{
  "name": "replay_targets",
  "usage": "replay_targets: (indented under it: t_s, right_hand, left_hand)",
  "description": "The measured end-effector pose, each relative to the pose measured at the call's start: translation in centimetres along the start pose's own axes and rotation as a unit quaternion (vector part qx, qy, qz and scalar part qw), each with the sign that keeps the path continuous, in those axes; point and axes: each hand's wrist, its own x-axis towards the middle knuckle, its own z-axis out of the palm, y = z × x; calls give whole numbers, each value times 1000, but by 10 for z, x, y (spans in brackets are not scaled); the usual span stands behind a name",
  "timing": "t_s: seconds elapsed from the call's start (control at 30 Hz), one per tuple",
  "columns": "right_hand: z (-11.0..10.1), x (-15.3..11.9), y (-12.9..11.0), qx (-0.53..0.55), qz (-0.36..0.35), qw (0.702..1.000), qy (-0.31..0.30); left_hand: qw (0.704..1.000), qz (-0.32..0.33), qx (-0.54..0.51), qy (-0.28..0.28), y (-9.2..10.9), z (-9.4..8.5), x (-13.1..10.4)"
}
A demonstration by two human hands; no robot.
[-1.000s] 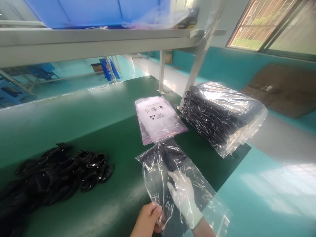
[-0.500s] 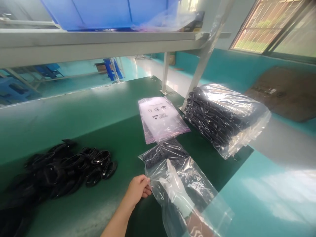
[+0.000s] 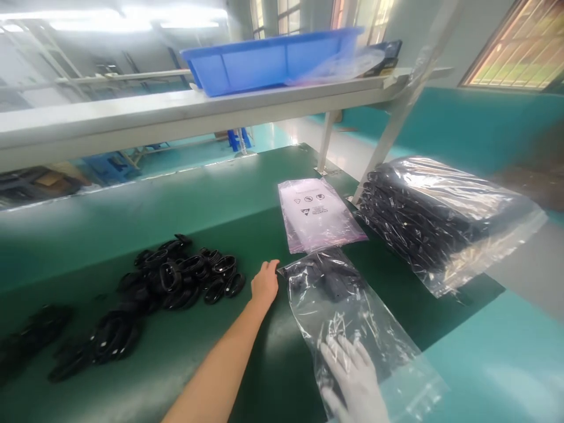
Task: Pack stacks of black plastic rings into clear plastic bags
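Note:
A clear plastic bag point(image 3: 379, 329) lies on the green table, with dark items point(image 3: 337, 281) bunched at its far end. My bare left hand point(image 3: 265, 283) is at the bag's far left corner, fingers closed on the plastic edge. My right hand point(image 3: 350, 367), in a white glove, is spread flat at the near part of the bag; whether it is inside or on top is hard to tell. Just beyond is a pinkish printed bag point(image 3: 318, 214) with warning symbols.
Black wristband-like loops point(image 3: 176, 276) lie heaped on the left of the table point(image 3: 211, 194). A large clear bag packed with black items point(image 3: 423, 217) stands at the right edge. Overhead, a shelf point(image 3: 145, 120) carries a blue bin point(image 3: 264, 61). A metal post point(image 3: 392, 126) rises at the right.
My gloved hand has drawn back toward me from deeper in the bag, its fingers now spread. My left hand has moved to the bag's far corner. The view has shifted left and up.

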Motion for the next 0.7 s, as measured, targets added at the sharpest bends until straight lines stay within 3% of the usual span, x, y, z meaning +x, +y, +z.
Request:
replay_targets:
  t_s: [0.1, 0.23, 0.33, 0.43, 0.57, 0.63, 0.7]
  right_hand:
    - [12, -16, 6, -65, -58, 996, -36]
    - [17, -24, 3, -101, -44, 994, -14]
    - [15, -32, -3, -103, -45, 993, -19]
    - [14, -39, -8, -101, -81, 991, -37]
    - [17, -44, -14, -97, -107, 989, -41]
    - [13, -51, -18, -82, -78, 992, -50]
    - [1, -61, -22, -46, -3, 996, -75]
  left_hand:
    - [999, 36, 10, -11, 6, 1, 16]
    - [999, 46, 17, -2, 8, 4, 26]
    - [999, 26, 8, 17, 1, 3, 17]
    - [1000, 3, -7, 25, -17, -2, -17]
    - [1000, -13, -26, 11, -55, -9, -85]
    - [999, -33, -41, 10, -77, -15, -113]
    - [997, -50, -48, 19, -97, -22, -130]
